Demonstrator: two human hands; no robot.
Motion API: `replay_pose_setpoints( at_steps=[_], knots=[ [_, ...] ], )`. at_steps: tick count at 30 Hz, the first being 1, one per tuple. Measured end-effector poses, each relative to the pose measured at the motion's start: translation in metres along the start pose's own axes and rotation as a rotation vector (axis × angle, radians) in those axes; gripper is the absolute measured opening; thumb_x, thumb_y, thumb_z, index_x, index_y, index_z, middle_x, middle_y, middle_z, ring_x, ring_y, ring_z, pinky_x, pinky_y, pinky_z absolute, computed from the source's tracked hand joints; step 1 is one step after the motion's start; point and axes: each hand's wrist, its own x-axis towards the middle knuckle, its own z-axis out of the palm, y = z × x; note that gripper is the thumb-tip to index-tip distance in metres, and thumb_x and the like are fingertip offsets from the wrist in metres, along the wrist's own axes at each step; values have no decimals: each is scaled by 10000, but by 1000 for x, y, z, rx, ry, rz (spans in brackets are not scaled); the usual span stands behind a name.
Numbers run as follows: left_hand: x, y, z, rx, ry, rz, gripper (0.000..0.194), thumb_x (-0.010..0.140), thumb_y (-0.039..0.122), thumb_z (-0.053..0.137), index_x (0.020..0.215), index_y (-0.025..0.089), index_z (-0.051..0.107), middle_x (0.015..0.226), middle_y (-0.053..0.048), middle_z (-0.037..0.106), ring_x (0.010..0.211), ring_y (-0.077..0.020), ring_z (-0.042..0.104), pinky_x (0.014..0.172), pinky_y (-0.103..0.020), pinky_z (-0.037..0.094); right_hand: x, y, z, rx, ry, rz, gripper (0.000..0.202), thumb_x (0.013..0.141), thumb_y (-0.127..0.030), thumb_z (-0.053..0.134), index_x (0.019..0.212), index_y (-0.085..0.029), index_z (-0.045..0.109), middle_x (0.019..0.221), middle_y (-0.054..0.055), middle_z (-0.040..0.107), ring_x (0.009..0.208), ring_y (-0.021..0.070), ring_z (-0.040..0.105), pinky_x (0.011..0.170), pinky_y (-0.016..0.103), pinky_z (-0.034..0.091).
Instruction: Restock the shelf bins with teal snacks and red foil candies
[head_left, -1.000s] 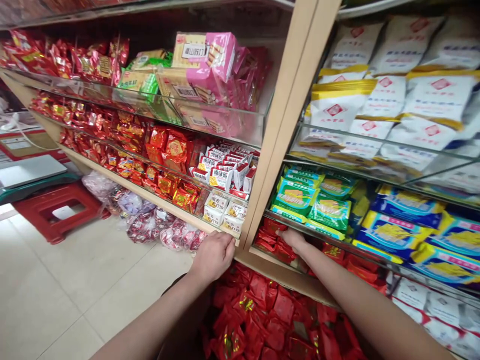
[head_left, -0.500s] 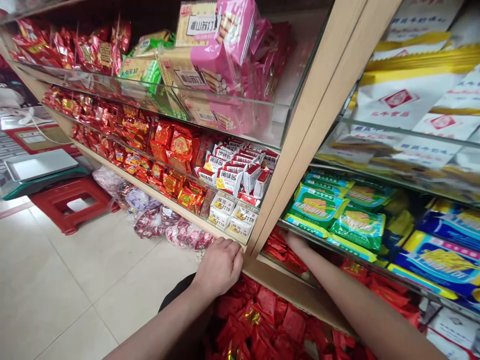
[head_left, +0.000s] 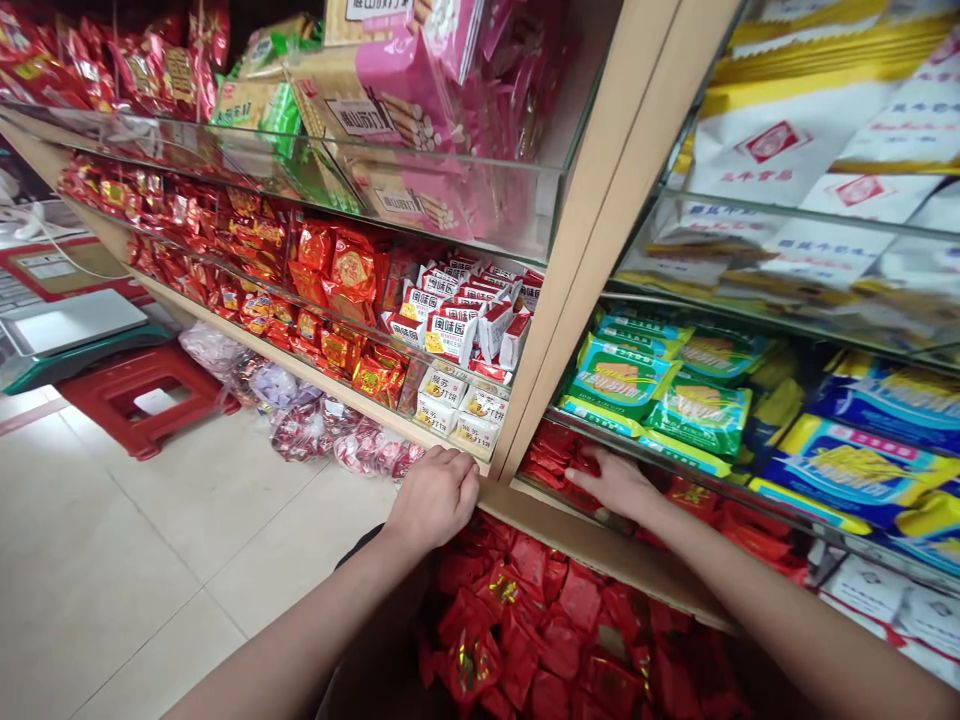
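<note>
My left hand (head_left: 436,497) is closed, fingers curled over the corner of a cardboard box (head_left: 585,535). Red-wrapped packets (head_left: 536,610) with gold print fill that box in front of me. My right hand (head_left: 616,484) reaches over the box's far edge into the low shelf compartment. Its fingers are apart and rest at the small red packets (head_left: 551,455) lying there; nothing shows lifted in it. Part of the palm side is hidden. Green biscuit packs (head_left: 622,385) sit on the shelf just above this hand.
A wooden upright (head_left: 551,330) divides the shelves, with glass lips (head_left: 450,165) along their fronts. White-and-red packs (head_left: 450,335) lie left of it, blue packs (head_left: 870,460) right. On the tiled floor (head_left: 157,560) stand a red stool (head_left: 150,395) and bagged goods (head_left: 322,425).
My right hand has drawn back from under the green packs' shelf, so its fingers now show over the red packets. The view has shifted slightly; my left hand keeps its hold.
</note>
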Motion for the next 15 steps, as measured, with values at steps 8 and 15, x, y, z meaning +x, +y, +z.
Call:
replay_pose_setpoints(
  at_steps=[8, 15],
  knots=[
    [-2, 5, 1, 17, 59, -16, 274, 856, 231, 288, 737, 180, 529, 717, -36, 574, 725, -174, 502, 693, -283, 360, -162, -31, 8, -58, -68, -630, 167, 805, -197, 441, 862, -229, 594, 883, 45, 623, 877, 175, 550, 801, 310, 443],
    [-8, 6, 3, 6, 118, -22, 276, 852, 260, 319, 699, 181, 535, 714, -44, 589, 714, -179, 516, 684, -295, 388, -127, 0, 117, -256, -75, -326, 467, 735, -126, 481, 1200, -164, 455, 1268, 123, 444, 1167, 277, 367, 937, 421, 343]
  ],
)
